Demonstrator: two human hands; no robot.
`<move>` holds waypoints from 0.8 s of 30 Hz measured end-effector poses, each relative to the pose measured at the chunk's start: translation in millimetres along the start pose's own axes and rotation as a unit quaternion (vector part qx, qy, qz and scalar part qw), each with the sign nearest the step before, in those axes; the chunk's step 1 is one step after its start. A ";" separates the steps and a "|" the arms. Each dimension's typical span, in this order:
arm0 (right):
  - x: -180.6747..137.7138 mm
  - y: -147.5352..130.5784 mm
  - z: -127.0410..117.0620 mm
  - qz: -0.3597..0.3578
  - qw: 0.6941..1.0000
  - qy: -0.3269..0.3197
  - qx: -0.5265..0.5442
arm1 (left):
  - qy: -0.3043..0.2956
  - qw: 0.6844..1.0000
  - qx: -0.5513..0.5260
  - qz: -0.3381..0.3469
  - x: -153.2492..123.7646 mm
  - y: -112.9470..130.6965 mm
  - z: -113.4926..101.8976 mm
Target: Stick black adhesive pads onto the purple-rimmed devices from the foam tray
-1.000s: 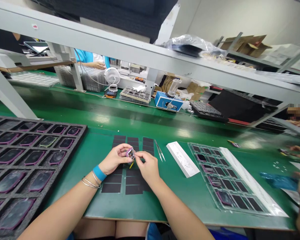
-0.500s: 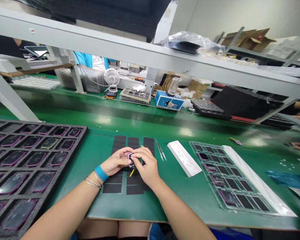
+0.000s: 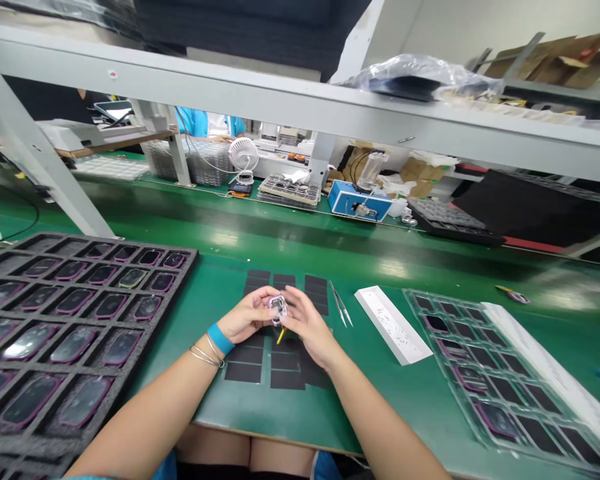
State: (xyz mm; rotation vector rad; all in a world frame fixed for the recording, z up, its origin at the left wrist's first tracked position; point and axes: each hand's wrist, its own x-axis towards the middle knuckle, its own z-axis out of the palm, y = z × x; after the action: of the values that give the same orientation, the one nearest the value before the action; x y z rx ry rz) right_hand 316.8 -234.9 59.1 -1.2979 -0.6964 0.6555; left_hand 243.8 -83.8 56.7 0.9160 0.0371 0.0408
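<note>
My left hand (image 3: pixel 248 317), wearing a blue wristband, is closed on a small purple-rimmed watch case (image 3: pixel 277 307). Its inner side, with pale and dark parts, faces me. A short yellow strip (image 3: pixel 281 335) hangs below the case. My right hand (image 3: pixel 307 325) has its thumb and fingers at the right edge of the same case, gripping it lightly. Under both hands lie rows of black rectangular sheets (image 3: pixel 286 380) on the green bench. Metal tweezers (image 3: pixel 341 305) rest just right of them.
At left stands a black foam tray (image 3: pixel 180 283) of purple-rimmed cases. To the right are a white box (image 3: pixel 415 353) with small bits in it and a clear plastic tray (image 3: pixel 460 393). A grey shelf beam (image 3: pixel 290 100) crosses above. Another yellow-tailed part (image 3: pixel 513 294) lies far right.
The case has turned so its inner side shows. My right fingers have moved from pinching over it to its right edge. The view has swung left.
</note>
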 end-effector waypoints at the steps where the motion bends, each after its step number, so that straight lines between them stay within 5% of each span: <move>1: 0.9 1.0 -1.0 0.070 0.995 -0.037 0.054 | 0.011 1.000 0.000 0.014 0.0 2.6 -2.0; 3: 2.6 1.9 -4.1 0.155 0.980 -0.067 0.104 | 0.026 0.999 -0.002 0.033 0.2 6.5 -6.3; 5: 3.8 0.5 -8.2 0.160 0.981 -0.020 0.111 | 0.031 0.999 -0.004 0.039 1.0 8.0 -10.1; 9: 4.2 -6.5 -15.1 0.049 0.993 0.091 0.058 | 0.030 0.999 0.005 0.011 3.0 5.9 -11.8; 15: 0.4 -7.7 -15.1 -0.145 0.976 0.056 -0.150 | -0.013 0.995 0.025 -0.098 2.4 0.6 -6.3; 24: 0.4 -3.2 -14.1 -0.188 0.927 0.063 -0.318 | 0.051 0.984 0.101 -0.137 4.4 -6.3 3.3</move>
State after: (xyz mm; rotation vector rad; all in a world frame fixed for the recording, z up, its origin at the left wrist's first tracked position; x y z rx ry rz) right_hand 328.1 -243.9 60.5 -1.7137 -1.0675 0.0150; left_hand 248.4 -90.0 53.7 1.1046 0.2649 -0.1744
